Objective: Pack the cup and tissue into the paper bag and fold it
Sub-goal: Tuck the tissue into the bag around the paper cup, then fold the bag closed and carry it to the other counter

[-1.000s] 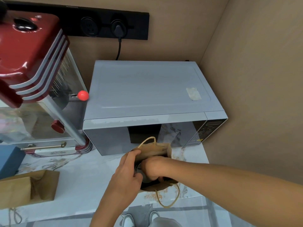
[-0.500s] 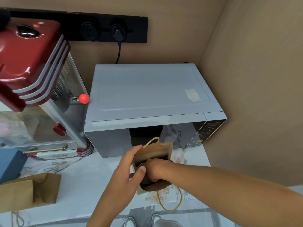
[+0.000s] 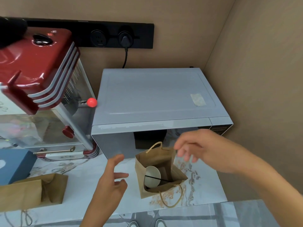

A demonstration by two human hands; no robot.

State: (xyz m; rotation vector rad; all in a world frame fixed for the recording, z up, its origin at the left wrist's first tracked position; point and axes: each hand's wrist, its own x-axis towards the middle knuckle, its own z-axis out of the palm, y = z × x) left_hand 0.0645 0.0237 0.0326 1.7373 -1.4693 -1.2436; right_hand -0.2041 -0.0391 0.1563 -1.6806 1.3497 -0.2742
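A small brown paper bag [image 3: 147,163] stands open on the marble counter in front of the microwave. Inside it sits a white cup [image 3: 151,176] with a thin dark stick across its mouth. My left hand [image 3: 111,182] hovers just left of the bag, fingers spread, touching nothing. My right hand [image 3: 198,148] is raised above the bag's right rim, fingers loose and empty. No tissue is visible in the bag.
A silver microwave [image 3: 155,99] stands behind the bag. A red popcorn machine [image 3: 37,76] fills the left. A second paper bag [image 3: 32,190] lies flat at the front left, beside a blue box [image 3: 14,164]. A wall [image 3: 262,79] closes the right side.
My right hand has come up out of the bag, leaving the cup inside. My left hand has let go of the bag's rim and moved a little left.
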